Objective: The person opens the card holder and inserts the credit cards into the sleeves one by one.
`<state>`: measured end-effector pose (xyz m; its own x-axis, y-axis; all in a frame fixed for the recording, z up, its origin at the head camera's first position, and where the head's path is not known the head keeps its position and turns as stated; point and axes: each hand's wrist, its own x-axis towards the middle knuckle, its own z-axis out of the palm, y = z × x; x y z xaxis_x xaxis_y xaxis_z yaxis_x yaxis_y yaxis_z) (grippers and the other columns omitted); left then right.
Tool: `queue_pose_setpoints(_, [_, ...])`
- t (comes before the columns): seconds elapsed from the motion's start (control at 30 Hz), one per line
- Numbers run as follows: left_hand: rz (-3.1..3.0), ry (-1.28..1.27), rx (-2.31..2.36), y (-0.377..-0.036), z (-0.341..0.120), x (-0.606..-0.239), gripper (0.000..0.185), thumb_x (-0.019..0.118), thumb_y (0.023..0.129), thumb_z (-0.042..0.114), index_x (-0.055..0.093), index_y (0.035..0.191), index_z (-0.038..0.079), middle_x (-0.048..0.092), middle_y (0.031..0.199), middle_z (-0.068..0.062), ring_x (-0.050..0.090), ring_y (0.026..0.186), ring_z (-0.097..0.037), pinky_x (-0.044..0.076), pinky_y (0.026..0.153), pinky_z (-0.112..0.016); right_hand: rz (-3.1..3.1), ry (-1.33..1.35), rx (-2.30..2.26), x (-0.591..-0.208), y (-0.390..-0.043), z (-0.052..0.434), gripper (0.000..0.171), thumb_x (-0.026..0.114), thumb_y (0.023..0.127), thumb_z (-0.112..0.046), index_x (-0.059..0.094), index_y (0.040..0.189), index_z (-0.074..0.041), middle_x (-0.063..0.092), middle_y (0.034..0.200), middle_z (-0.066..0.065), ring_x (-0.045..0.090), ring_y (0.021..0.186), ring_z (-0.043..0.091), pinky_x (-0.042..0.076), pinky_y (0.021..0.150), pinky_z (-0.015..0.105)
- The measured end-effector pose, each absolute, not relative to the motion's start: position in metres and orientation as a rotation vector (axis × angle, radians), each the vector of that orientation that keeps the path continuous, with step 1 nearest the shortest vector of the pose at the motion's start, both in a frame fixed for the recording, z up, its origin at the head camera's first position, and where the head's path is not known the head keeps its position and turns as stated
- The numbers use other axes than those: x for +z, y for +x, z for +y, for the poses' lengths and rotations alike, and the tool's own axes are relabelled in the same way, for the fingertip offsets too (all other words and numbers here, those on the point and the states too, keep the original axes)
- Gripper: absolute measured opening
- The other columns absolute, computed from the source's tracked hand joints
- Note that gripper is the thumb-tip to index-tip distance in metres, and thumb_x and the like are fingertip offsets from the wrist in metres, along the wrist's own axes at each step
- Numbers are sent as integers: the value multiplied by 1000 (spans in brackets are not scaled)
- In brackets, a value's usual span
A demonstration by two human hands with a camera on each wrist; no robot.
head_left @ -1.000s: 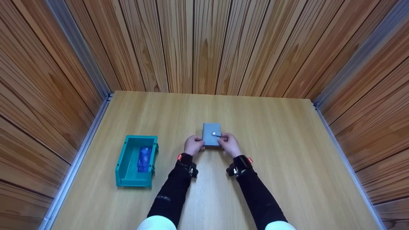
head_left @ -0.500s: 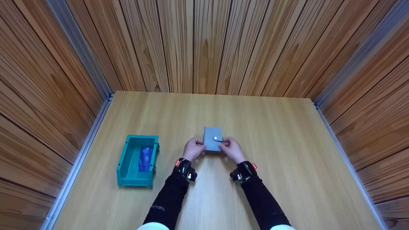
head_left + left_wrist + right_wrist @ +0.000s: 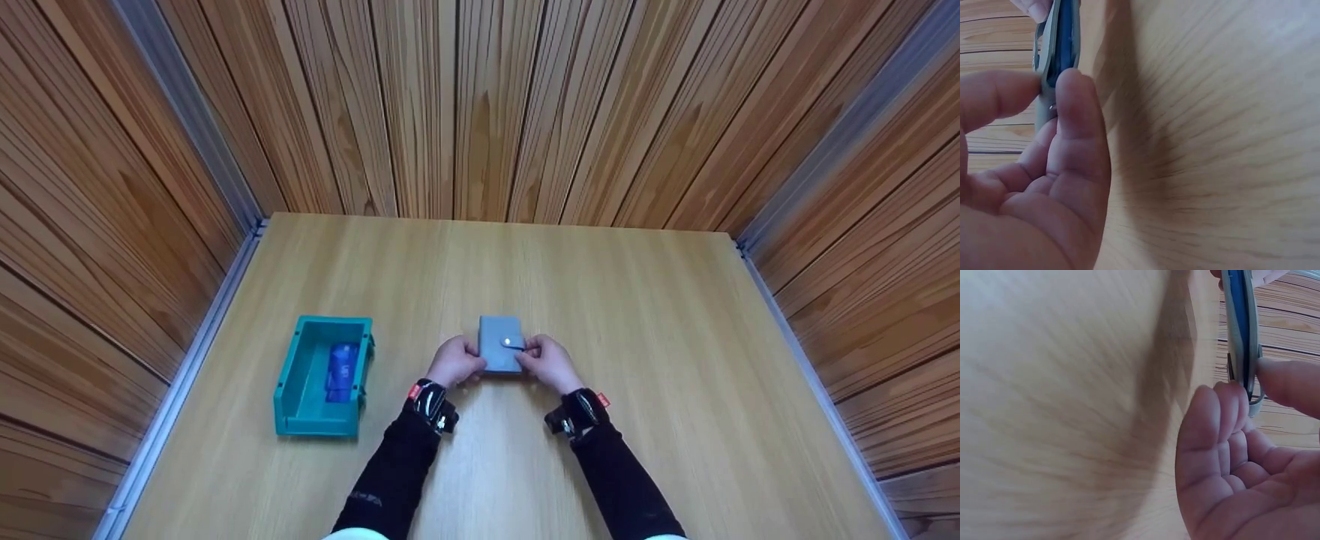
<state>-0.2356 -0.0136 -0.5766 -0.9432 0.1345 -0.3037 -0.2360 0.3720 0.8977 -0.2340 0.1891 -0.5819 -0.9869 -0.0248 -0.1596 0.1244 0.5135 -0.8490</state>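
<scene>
Between the two hands is a small grey-blue card wallet (image 3: 498, 343) with a snap strap (image 3: 512, 344) at its right side. The left hand (image 3: 455, 361) pinches its left edge between thumb and curled fingers. At the opposite edge, by the strap, the right hand (image 3: 551, 362) pinches it the same way. Both wrist views show the wallet (image 3: 1063, 42) edge-on and raised off the table, its shadow falling on the wood. Blue inner layers (image 3: 1237, 309) show between its covers. The snap looks fastened.
A teal open-fronted bin (image 3: 286, 375) stands on the wooden table (image 3: 637, 337), left of the hands. Inside it lies a blue translucent object (image 3: 342, 373), its kind unclear. Wood-plank walls (image 3: 480, 112) with metal edge rails enclose the table at the back and both sides.
Both hands have drawn the wallet toward the person, lower in the head view, keeping their pinch on its two edges. The bin and the blue object in it have stayed put.
</scene>
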Motion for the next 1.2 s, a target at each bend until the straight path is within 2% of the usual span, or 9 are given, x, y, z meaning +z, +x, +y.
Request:
queue_pose_setpoints(0.33, [2371,-25,1555,-229,-11,-585,19,69,77,0,51,78,7,56,69,-4,58,54,-18,46,45,-28,2633,63,-1393,-584,-227,191,19,70,89,-7,58,98,4,63,82,7,59,66,15,53,59,28])
queue_pose_setpoints(0.63, [2445,26,1494,-224,-6,-584,21,70,77,-1,51,76,7,53,70,-2,52,50,-12,42,45,-24,2650,90,-1329,-586,-222,192,19,71,89,-8,58,97,2,62,80,6,58,64,15,51,59,27])
queue_pose_setpoints(1.0, [2549,29,1332,-219,2,-578,22,73,79,4,52,74,9,53,68,-1,53,54,-14,42,51,-27,2649,135,-1303,-586,-218,196,18,71,89,-11,58,95,0,60,79,5,56,64,15,49,57,26])
queue_pose_setpoints(1.2, [2617,79,1303,-216,5,-580,23,73,76,4,52,70,10,52,64,2,53,51,-13,41,50,-26,2675,105,-1273,-588,-216,198,18,72,89,-11,58,94,0,62,78,5,57,62,14,48,56,25])
